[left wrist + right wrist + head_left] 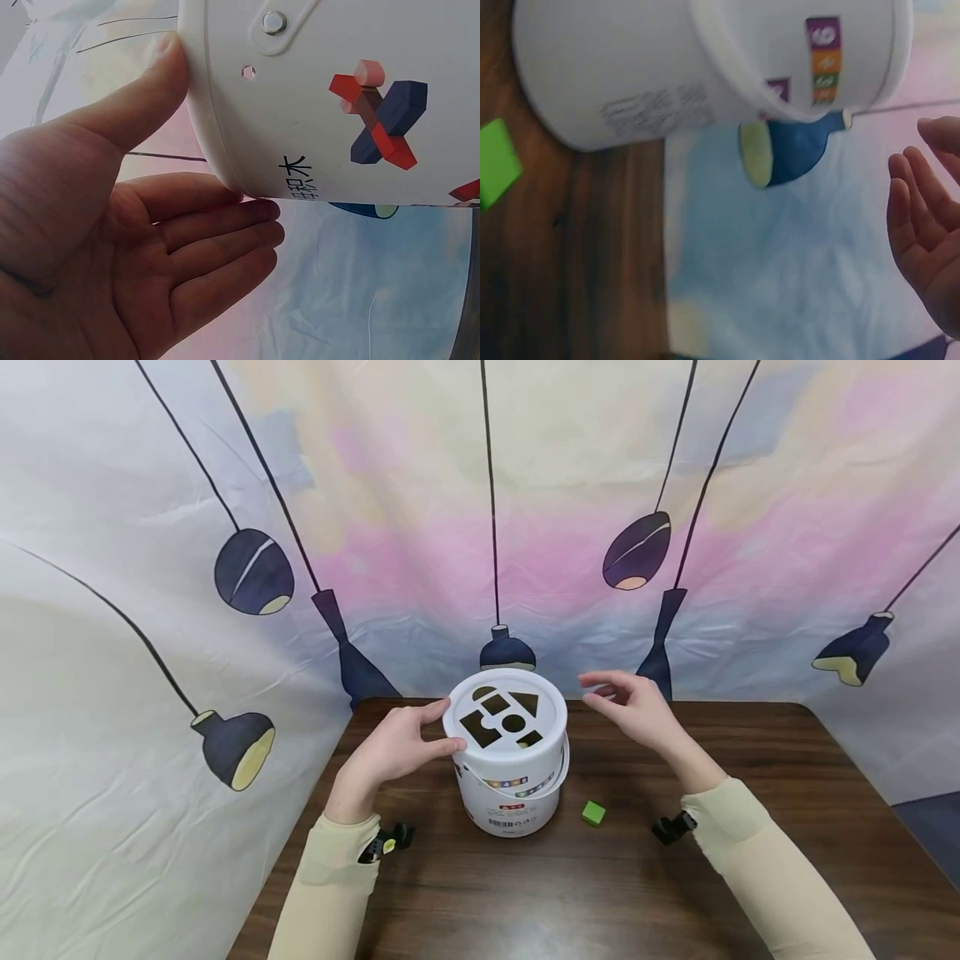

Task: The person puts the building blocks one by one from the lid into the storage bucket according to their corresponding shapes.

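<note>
A white bucket (498,793) stands upright on the table, its white lid (457,710) pierced by several shaped holes. At the lid's left edge is my left hand (393,745), thumb and index fingertips touching the rim. Its fingers (225,255) look nearly straight in the left wrist view, beside the bucket's printed wall. My right hand (633,706) hovers to the right of the lid, apart from it, fingers loosely curved with nothing between them. A small green block (593,813) lies on the table right of the bucket; part of it also shows in the right wrist view.
The brown wooden table (637,893) reaches back to a fabric backdrop (420,568) painted with hanging lamps. The bucket's white handle (564,768) hangs down across its front. Something yellowish shows through the lid's lower right hole.
</note>
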Motion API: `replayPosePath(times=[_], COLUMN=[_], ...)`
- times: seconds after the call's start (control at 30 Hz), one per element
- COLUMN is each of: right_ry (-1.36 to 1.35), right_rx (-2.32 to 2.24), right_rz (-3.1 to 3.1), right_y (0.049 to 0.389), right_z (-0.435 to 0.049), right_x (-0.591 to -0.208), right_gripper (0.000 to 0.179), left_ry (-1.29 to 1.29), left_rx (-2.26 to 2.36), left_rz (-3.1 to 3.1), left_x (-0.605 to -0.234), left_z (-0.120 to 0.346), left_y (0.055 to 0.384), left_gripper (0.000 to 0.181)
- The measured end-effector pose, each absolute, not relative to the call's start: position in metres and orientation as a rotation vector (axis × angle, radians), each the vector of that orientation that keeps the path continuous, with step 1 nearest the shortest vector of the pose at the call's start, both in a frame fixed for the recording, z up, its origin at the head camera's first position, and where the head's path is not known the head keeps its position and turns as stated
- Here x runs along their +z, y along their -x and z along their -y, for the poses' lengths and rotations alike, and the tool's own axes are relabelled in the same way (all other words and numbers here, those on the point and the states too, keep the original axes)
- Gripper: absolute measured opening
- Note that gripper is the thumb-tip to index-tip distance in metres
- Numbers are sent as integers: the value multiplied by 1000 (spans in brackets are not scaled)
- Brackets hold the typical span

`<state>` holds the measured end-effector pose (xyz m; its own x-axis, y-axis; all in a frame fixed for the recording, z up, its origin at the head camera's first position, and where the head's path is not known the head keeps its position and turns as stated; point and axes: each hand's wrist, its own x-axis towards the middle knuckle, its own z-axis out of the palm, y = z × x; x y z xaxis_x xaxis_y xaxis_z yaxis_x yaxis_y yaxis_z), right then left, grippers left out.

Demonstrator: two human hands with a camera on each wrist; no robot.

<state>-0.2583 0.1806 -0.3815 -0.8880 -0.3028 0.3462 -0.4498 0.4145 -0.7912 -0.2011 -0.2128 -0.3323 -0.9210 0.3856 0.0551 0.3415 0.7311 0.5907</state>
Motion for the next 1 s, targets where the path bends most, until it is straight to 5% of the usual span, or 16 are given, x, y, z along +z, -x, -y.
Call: replayPosePath(times=[0.4, 1.0], right_ry=[-618, -949], right_rx=[1555, 1458], right_rz=[2675, 3019], right_y=[247, 221], right_z=[-213, -201], right_x=[-426, -494], right_gripper=[37, 44], left_ry=[-580, -551], left_rx=[942, 951], left_rz=[-2854, -2850], left_x=[-331, -332], left_z=[211, 211], left_y=[203, 202], left_gripper=[86, 85])
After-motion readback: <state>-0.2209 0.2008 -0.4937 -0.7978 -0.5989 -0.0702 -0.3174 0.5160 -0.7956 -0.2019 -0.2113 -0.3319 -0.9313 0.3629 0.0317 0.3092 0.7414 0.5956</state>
